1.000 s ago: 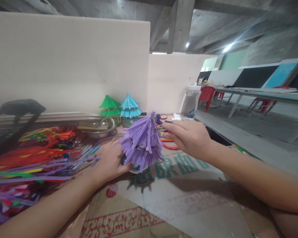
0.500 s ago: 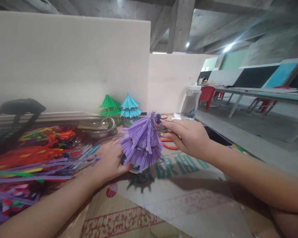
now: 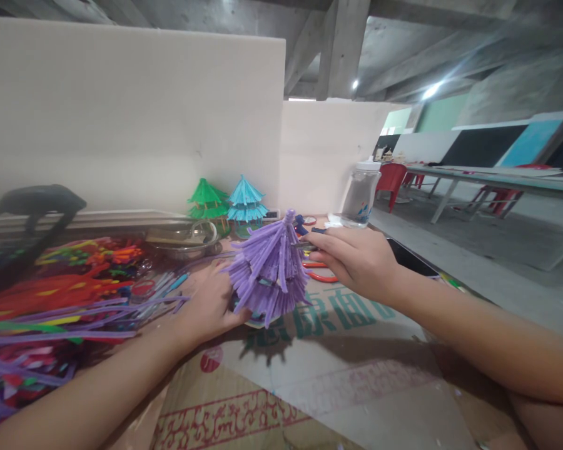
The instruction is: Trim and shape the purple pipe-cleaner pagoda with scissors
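Holding the purple model [image 3: 265,256] near its base, at the centre of the head view, the left hand [image 3: 211,303] shows its thumb at the lower edge; its other fingers are partly hidden. The right hand [image 3: 359,256], right of centre, pinches a thin metal tool [image 3: 304,246] between thumb and fingers, the tip at the model's upper tier; whether it touches is unclear. Behind, a green model [image 3: 208,200] and a blue model [image 3: 244,199] stand side by side. Fuzzy sticks [image 3: 56,294] fill the lower left, a bowl [image 3: 181,252] just beyond; a bottle [image 3: 359,194] stands right of centre.
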Demonstrator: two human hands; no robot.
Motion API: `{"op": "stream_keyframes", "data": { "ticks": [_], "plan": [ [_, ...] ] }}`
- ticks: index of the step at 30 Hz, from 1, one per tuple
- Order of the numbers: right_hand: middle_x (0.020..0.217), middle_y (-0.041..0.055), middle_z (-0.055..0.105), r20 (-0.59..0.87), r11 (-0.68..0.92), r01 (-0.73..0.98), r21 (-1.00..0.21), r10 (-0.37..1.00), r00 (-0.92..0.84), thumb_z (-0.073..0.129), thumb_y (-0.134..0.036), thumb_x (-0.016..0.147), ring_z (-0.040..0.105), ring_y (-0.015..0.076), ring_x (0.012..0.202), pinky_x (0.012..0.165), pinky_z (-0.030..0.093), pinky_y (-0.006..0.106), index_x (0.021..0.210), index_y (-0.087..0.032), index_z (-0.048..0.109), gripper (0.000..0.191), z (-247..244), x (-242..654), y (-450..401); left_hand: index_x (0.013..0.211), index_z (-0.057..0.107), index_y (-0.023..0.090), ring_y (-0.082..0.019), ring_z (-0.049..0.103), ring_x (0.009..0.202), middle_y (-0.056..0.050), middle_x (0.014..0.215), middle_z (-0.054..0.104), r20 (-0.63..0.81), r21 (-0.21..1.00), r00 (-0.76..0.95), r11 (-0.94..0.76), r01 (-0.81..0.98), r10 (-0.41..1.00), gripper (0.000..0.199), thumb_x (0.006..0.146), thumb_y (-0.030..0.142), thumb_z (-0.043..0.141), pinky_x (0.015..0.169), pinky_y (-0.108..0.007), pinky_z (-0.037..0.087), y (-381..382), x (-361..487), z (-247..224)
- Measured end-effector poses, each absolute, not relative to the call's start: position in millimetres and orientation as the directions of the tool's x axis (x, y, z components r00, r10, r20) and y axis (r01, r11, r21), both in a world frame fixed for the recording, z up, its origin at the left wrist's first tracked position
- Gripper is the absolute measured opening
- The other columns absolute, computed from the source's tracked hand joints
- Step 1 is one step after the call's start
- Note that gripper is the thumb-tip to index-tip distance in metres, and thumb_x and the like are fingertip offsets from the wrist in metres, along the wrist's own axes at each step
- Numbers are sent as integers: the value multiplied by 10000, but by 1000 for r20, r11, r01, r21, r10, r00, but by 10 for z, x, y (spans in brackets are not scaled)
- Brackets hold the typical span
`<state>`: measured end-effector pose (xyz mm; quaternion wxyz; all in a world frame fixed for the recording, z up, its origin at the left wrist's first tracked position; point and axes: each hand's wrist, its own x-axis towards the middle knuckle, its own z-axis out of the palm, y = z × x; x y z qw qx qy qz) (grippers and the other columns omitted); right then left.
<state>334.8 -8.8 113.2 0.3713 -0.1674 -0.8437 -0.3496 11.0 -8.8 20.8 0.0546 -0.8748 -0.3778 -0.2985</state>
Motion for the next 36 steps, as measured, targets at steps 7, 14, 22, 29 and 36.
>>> {"op": "stream_keyframes", "data": {
  "ticks": [7,14,22,29,36],
  "plan": [
    [870,65,822,752,738,526,423,38,-658,457,-403,1213,711,177,716,648,481,300,1182,-168,747,375,1148,3344,-103,1242,703,211,-376,722,1131,-132,1135,779,553,152,517,-689,708,653,408,935,465,615,1075,-526,570,-53,79,147],
    [724,11,717,739,726,503,468,-10,-673,452,-381,1208,614,162,626,588,398,306,1142,-171,762,380,1111,3335,-64,1230,717,202,-365,718,1090,-131,1114,779,549,174,499,-675,717,671,426,974,520,594,1039,-514,588,-32,83,141],
    [720,5,721,704,721,496,484,17,-710,524,-343,1183,631,160,638,586,359,323,1086,-169,772,318,1126,3369,-52,1278,711,202,-388,710,1141,-151,1174,778,549,179,494,-673,718,674,473,985,556,596,1071,-535,577,-27,76,136],
    [714,4,717,683,707,500,500,33,-729,521,-353,1178,626,165,634,587,328,332,1048,-185,767,325,1117,3382,-45,1238,721,211,-373,711,1147,-144,1173,783,555,183,501,-686,704,663,418,986,522,599,1066,-518,585,-33,94,154],
    [738,17,733,686,697,508,506,31,-727,525,-338,1170,652,172,655,606,359,332,1039,-178,758,312,1128,3378,-47,1277,715,182,-380,719,1148,-167,1197,785,558,192,485,-673,714,674,520,1018,606,563,1032,-515,598,-31,83,138]
  ]
}}
